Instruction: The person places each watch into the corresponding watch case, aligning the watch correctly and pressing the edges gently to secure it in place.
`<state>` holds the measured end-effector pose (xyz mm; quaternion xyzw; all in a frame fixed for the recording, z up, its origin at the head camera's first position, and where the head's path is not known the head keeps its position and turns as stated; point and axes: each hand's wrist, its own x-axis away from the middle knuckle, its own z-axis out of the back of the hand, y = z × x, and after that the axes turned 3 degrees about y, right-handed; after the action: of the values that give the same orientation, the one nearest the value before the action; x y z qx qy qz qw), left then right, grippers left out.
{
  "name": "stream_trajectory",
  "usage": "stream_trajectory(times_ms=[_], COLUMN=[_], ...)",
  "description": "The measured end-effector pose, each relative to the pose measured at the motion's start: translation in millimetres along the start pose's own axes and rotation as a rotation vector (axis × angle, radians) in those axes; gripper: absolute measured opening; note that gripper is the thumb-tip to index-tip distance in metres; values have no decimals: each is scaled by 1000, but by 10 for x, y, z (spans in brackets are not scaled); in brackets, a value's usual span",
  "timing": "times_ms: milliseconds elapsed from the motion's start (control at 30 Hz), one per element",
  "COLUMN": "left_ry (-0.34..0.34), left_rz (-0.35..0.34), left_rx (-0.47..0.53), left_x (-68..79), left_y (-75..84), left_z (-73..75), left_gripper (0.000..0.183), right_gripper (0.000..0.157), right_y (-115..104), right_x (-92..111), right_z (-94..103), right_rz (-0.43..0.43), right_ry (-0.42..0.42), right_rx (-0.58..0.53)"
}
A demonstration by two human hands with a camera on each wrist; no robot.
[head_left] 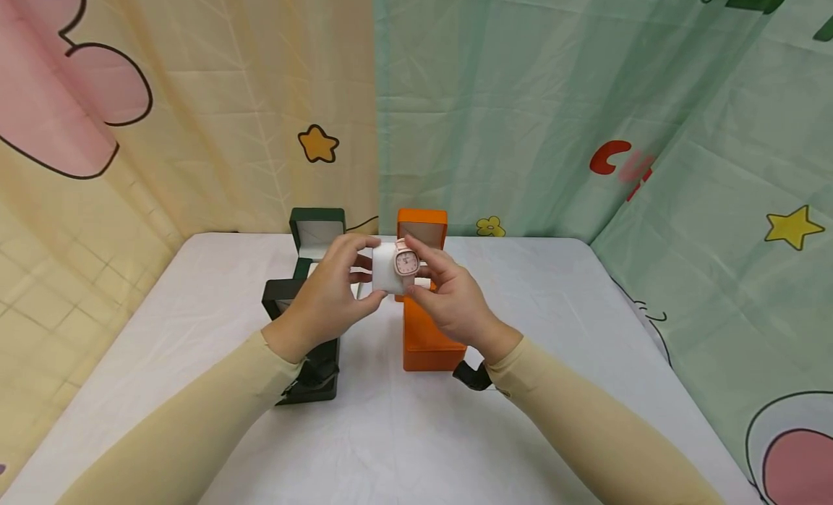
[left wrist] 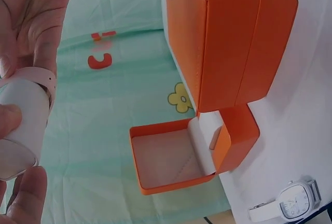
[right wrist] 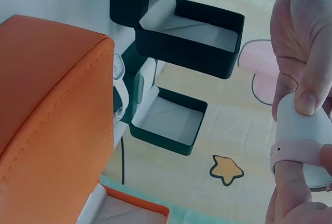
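Observation:
Both hands hold a white watch cushion [head_left: 385, 270] up above the table. Round its right part runs a watch [head_left: 406, 262] with a pale pink strap and a squarish pink dial. My left hand [head_left: 325, 299] grips the cushion's left end between thumb and fingers. At the watch's side, my right hand [head_left: 458, 299] pinches, with fingers and thumb at the strap. The strap [right wrist: 293, 152] encircles the cushion in the right wrist view, its dial mostly hidden there. A second watch, white [left wrist: 294, 202], lies apart from the hands near the boxes.
An open green box [head_left: 317, 234] stands behind my left hand, an open black box [head_left: 309, 396] in front of it. On the right are an open orange box [head_left: 421, 219] and a nearer, closed-looking orange box [head_left: 434, 357]. Curtains [head_left: 520, 114] hang beyond the white-covered table [head_left: 560, 302].

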<state>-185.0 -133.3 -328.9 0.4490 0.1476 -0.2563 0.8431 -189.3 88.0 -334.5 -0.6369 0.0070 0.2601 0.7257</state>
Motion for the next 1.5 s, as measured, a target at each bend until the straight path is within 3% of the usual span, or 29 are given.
stream_trajectory(times_ms=[167,367,600,867,1167,1500], left_ry=[13,-24,-61,-108,-146,-174], left_rz=[-2,0,4,-6,-1,1], left_rx=[26,72,111,130,149,41], left_x=[-4,-15,-33,-17,-21,-35], left_y=[-10,-50,-35,-16,-1,9], left_z=[-2,36,78,56,85,96], left_gripper=[70,73,74,76,82,84], right_gripper=[75,77,78,78,79,87], right_y=[5,1,9,10,10,-1], right_x=[-3,0,-36,-46,-34,-45], right_z=[-26,-7,146,135,129,143], right_rz=[33,33,76,67,57,39], right_ry=[-1,-27,-56,-125,-126,-151], right_rx=[38,79,293,154,138,95])
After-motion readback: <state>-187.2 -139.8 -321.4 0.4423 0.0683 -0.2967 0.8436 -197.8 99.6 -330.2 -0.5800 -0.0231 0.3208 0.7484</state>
